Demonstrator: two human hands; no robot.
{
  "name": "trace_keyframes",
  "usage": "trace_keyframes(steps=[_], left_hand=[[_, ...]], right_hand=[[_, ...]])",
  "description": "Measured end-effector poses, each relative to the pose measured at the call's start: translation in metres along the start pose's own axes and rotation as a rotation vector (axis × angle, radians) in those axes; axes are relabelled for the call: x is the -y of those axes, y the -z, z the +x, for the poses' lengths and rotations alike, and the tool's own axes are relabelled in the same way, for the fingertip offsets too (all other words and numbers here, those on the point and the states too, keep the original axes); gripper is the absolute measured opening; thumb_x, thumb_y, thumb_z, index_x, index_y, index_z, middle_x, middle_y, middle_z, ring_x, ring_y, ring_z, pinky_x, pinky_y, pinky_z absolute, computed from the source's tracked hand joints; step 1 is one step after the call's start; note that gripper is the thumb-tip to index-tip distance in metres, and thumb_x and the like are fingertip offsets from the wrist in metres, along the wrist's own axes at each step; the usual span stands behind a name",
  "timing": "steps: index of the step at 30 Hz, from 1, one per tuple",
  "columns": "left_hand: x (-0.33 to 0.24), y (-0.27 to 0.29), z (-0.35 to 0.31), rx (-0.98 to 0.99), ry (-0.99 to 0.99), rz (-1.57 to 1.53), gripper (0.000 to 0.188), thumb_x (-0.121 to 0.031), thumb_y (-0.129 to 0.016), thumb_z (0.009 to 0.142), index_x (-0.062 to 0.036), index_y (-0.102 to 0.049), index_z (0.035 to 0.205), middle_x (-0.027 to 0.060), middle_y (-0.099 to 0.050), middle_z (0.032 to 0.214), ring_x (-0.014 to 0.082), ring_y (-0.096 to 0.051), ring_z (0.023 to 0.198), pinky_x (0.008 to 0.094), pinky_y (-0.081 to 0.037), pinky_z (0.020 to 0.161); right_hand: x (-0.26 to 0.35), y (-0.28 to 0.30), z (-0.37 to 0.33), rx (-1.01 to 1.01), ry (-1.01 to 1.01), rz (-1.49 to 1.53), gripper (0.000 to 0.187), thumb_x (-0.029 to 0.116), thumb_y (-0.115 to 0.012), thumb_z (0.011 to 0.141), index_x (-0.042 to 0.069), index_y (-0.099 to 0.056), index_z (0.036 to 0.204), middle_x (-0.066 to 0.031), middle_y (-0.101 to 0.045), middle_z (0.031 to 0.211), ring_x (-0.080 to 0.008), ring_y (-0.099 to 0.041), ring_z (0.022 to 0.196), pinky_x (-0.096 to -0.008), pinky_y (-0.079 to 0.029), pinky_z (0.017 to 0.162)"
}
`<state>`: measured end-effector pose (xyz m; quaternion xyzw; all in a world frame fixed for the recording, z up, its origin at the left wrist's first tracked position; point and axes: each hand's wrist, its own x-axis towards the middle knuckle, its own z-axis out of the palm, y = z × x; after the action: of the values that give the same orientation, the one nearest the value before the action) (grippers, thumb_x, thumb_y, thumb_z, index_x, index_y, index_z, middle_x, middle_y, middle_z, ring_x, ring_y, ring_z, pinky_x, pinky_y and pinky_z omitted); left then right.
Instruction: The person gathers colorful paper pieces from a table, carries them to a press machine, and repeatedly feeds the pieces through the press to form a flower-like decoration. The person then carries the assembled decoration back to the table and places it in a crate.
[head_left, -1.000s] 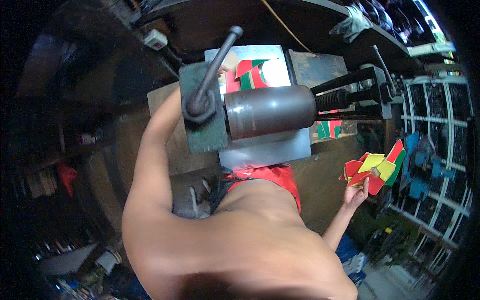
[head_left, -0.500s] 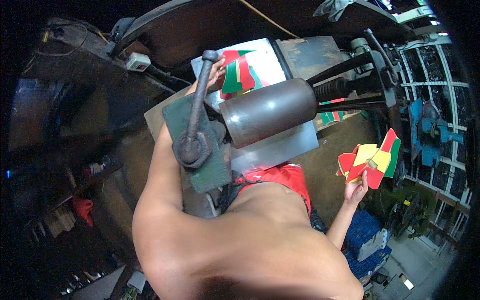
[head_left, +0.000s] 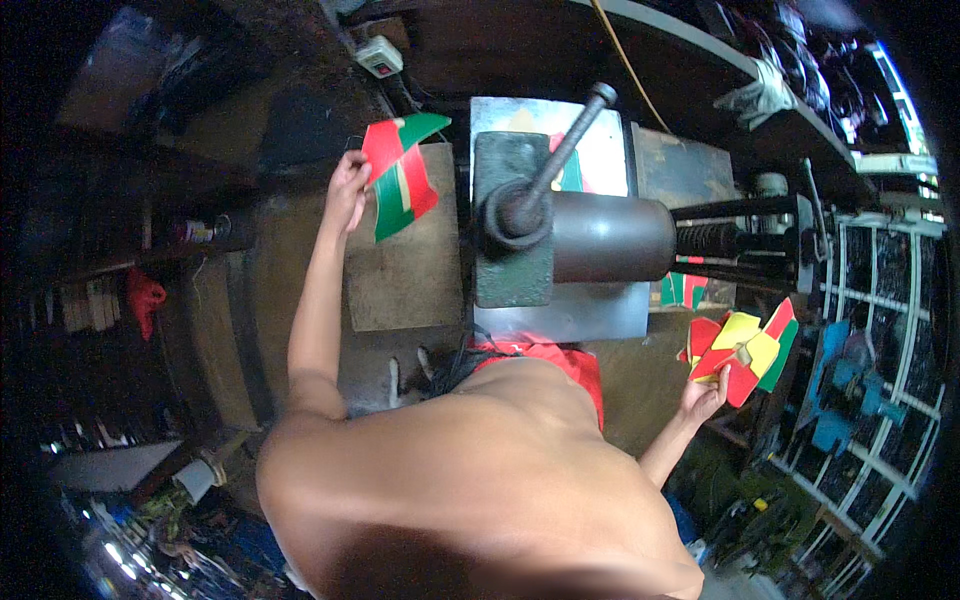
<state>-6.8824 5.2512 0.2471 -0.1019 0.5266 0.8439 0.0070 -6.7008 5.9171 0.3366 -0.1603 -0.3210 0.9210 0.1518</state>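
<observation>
My left hand is out past the left side of the press. Its fingers are closed on flat red and green cut pieces with pale edges, held above a brown board. My right hand, low on the right, pinches a fan of red, yellow and green cut pieces; the material cannot be told. Between the hands stands a heavy press with a green metal block, a steel lever and a dark cylinder. More coloured pieces show on the shiny metal plate, partly hidden behind the block.
The brown board lies left of the press. Other red and green pieces rest right of the cylinder, near metal rods. A switch box is at the far left, a pale cloth hangs far right, and a white grille borders the right.
My left hand has moved left from the metal plate, carrying red and green pieces off it. The view has turned, and my right hand still holds its fan of pieces.
</observation>
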Motion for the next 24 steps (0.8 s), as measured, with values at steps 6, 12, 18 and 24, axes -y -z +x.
trace_keyframes(steps=[6,12,18,24], left_hand=[[0.070,0.106,-0.109,-0.174,0.165,0.066,0.017,-0.017,-0.058,0.092,-0.0154,-0.050,0.107,0.0006,-0.057,0.102,0.0125,-0.057,0.093,0.0332,-0.050,0.078],[0.185,0.199,-0.121,-0.339,1.175,0.874,0.015,-0.024,-0.057,0.085,-0.0092,-0.060,0.088,0.0036,-0.059,0.079,0.0162,-0.056,0.069,0.0355,-0.050,0.065],[0.200,0.087,0.038,-0.165,0.350,0.808,0.011,-0.015,-0.057,0.084,-0.0059,-0.060,0.089,0.0027,-0.058,0.069,0.0164,-0.057,0.060,0.0304,-0.047,0.053],[0.206,-0.069,0.204,0.135,0.066,1.031,0.043,-0.033,-0.066,0.080,0.0016,-0.059,0.104,0.0184,-0.062,0.091,0.0298,-0.059,0.090,0.0391,-0.046,0.081]], right_hand=[[-0.004,0.005,-0.008,-0.072,0.002,-0.135,0.044,0.015,-0.051,0.094,0.004,-0.042,0.136,-0.0108,-0.049,0.136,-0.0250,-0.045,0.126,-0.0497,-0.030,0.108],[-0.007,-0.002,-0.028,-0.186,0.035,-0.124,0.045,0.013,-0.050,0.094,0.001,-0.040,0.136,-0.0109,-0.049,0.137,-0.0245,-0.045,0.126,-0.0477,-0.030,0.108],[0.003,-0.018,-0.006,-0.182,0.094,-0.122,0.045,0.013,-0.049,0.095,0.004,-0.039,0.137,-0.0112,-0.047,0.138,-0.0257,-0.044,0.128,-0.0492,-0.030,0.109],[0.014,-0.013,0.021,-0.258,0.272,-0.185,0.045,0.008,-0.054,0.092,0.005,-0.041,0.134,-0.0093,-0.051,0.131,-0.0237,-0.049,0.122,-0.0463,-0.037,0.106]])
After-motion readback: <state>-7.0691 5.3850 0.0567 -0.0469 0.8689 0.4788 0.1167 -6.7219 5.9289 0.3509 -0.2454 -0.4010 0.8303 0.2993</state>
